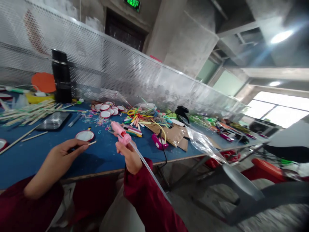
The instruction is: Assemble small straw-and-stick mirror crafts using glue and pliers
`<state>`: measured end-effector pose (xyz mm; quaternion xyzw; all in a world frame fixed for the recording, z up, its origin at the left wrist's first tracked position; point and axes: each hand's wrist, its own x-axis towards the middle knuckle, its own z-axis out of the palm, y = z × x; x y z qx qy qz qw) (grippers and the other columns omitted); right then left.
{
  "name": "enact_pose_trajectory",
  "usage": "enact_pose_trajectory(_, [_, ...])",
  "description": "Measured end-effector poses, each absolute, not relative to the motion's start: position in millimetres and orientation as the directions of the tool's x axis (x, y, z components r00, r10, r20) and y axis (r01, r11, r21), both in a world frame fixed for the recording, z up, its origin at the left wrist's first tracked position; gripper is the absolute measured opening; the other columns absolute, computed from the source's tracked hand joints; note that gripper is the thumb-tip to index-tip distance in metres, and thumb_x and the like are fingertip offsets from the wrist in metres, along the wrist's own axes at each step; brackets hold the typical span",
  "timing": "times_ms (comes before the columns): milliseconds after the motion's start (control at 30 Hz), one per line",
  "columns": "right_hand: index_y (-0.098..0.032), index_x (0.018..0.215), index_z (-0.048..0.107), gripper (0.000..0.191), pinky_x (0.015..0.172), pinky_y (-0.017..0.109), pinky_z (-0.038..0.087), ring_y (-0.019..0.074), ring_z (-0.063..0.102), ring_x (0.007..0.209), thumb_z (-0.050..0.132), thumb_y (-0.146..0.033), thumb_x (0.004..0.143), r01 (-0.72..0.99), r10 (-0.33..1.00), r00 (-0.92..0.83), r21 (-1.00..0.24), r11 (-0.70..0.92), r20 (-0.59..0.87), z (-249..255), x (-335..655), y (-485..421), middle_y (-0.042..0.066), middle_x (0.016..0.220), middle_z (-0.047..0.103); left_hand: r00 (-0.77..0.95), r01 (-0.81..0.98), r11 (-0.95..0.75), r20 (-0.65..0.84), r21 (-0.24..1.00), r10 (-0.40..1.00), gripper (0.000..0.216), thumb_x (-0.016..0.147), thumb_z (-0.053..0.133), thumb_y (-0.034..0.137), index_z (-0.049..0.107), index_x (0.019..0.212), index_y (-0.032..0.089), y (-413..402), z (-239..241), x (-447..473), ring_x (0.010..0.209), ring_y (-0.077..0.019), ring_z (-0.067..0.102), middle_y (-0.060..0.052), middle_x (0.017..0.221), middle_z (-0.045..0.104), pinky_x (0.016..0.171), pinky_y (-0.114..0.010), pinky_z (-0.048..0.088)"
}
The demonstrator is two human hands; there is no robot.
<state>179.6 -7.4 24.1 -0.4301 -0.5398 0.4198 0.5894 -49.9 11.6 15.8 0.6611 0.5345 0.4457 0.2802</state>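
My left hand is closed, pinching a short pale wooden stick between thumb and fingers. Just beyond it a round white lid with a red rim lies on the blue table. My right hand grips a pink hot glue gun, its nozzle pointing up and to the left. From the back of the gun a long clear glue stick trails down over the right sleeve. Scattered colourful paper clips lie past both hands.
A black bottle, a dark phone-like slab and many wooden sticks are at the left. More lids, markers and cardboard lie further back. A perforated metal screen borders the table; a grey stool stands right.
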Motion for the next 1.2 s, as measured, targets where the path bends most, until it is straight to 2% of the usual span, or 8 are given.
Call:
enact_pose_trajectory(67, [-0.019,0.099,0.068,0.034,0.054,0.023,0.037,0.0092,0.044,0.059,0.070,-0.047,0.079,-0.053,0.969,0.031,-0.968,0.246,0.244,21.0,179.6,-9.1,-0.004,0.065,0.053,0.031,0.426,-0.283,0.299,0.859,0.954,0.044,0.074,0.066,0.061,0.075,0.091,0.022,11.9,13.4,-51.3,0.101,-0.0272,0.066,-0.004,0.103,0.077,0.095,-0.034,0.047])
enact_pose_trajectory(133, [-0.020,0.105,0.066,0.037,0.053,0.022,0.036,0.0093,0.044,0.059,0.065,-0.051,0.084,-0.024,0.972,-0.014,-0.972,0.233,0.234,16.4,180.1,-11.3,-0.004,0.067,0.052,0.033,0.397,-0.314,0.328,0.862,0.944,0.042,0.075,0.067,0.060,0.076,0.090,0.022,13.6,10.5,-52.0,0.099,-0.0265,0.067,-0.004,0.101,0.077,0.093,-0.034,0.048])
enact_pose_trajectory(333, [-0.019,0.098,0.066,0.034,0.055,0.022,0.042,0.0111,0.051,0.063,0.058,-0.051,0.091,0.267,0.944,-0.078,-0.906,0.328,0.319,5.9,180.4,-18.3,0.001,0.074,0.060,0.027,0.364,-0.340,0.355,0.867,0.935,0.036,0.073,0.071,0.057,0.076,0.084,0.023,19.2,3.5,-51.7,0.093,-0.0249,0.068,-0.003,0.095,0.078,0.086,-0.031,0.049])
enact_pose_trajectory(533, [-0.019,0.099,0.069,0.028,0.064,0.025,0.050,0.0151,0.061,0.068,0.063,-0.043,0.088,0.376,0.909,-0.120,-0.829,0.413,0.398,1.2,180.2,-17.5,0.003,0.078,0.067,0.016,0.357,-0.338,0.356,0.871,0.934,0.034,0.079,0.069,0.053,0.076,0.092,0.022,20.3,-0.1,-51.5,0.095,-0.0244,0.066,-0.004,0.099,0.076,0.087,-0.032,0.046])
enact_pose_trajectory(833, [-0.019,0.097,0.067,0.034,0.063,0.025,0.047,0.0143,0.057,0.068,0.055,-0.051,0.093,0.303,0.934,-0.103,-0.884,0.356,0.341,-3.7,181.7,-16.7,0.001,0.072,0.063,0.017,0.357,-0.349,0.368,0.866,0.930,0.028,0.079,0.070,0.048,0.075,0.089,0.022,19.4,-1.1,-51.9,0.088,-0.0211,0.065,-0.002,0.092,0.075,0.080,-0.029,0.047])
enact_pose_trajectory(1033, [-0.018,0.100,0.063,0.036,0.061,0.027,0.049,0.0169,0.063,0.069,0.061,-0.052,0.087,0.232,0.969,0.076,-0.950,0.210,0.233,11.0,170.0,-11.5,0.005,0.080,0.072,0.056,0.370,-0.400,0.410,0.839,0.911,0.024,0.079,0.071,0.044,0.075,0.086,0.022,18.1,2.4,-49.8,0.091,-0.0219,0.067,-0.004,0.094,0.076,0.083,-0.030,0.049])
enact_pose_trajectory(1200, [-0.020,0.096,0.066,0.031,0.065,0.029,0.052,0.0188,0.066,0.074,0.069,-0.045,0.079,0.284,0.936,0.137,-0.918,0.277,0.324,12.2,148.6,-2.4,0.005,0.088,0.074,0.120,0.395,-0.441,0.430,0.806,0.895,0.020,0.081,0.069,0.040,0.076,0.085,0.022,13.7,8.9,-48.4,0.087,-0.0210,0.067,-0.004,0.090,0.076,0.082,-0.031,0.049])
